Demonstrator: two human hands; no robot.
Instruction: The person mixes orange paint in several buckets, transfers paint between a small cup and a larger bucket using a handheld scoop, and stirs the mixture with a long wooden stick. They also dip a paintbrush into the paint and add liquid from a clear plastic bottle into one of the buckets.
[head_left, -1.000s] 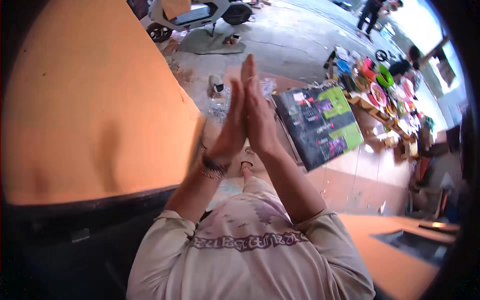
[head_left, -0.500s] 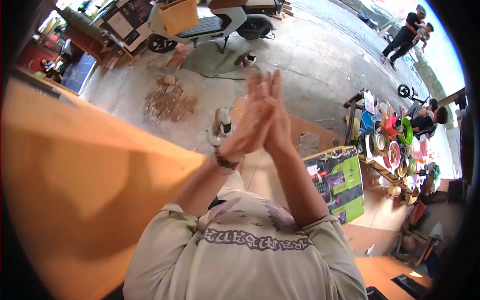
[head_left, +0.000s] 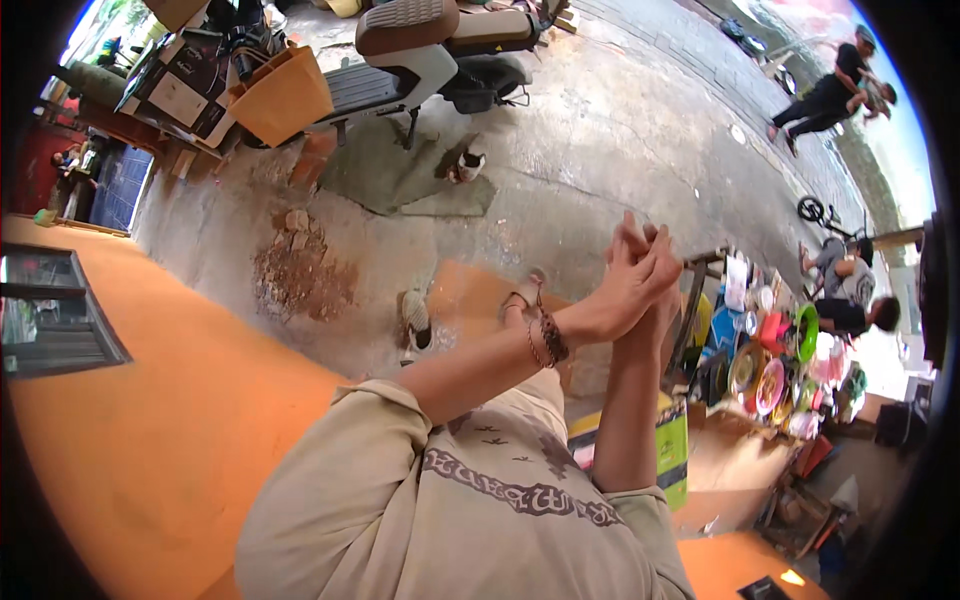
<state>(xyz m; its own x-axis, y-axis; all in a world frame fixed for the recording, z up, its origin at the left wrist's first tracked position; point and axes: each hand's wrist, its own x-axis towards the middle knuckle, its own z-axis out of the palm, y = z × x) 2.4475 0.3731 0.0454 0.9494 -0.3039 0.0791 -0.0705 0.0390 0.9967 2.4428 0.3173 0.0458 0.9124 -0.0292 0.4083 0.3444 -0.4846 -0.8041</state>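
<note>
My left hand and my right hand are pressed together in front of me, fingers bent and folded over each other. Dark beaded bracelets circle my left wrist. The left hand covers much of the right, so some of the right fingers are hidden. No object shows between the palms. Beneath the hands lies a tiled step, with my sandalled foot on it. Close to the right forearm stands a green and black box, partly covered by that arm.
A table on the right carries several bowls and a green basin. At the upper left stands a scooter with a tan basket. Loose shoes and a rubble pile lie on the concrete. An orange wall rises at left; people are at far right.
My hands have moved right, from flat palms with straight fingers to bent, folded fingers. The view has shifted too, and more of the left wall with its window shows.
</note>
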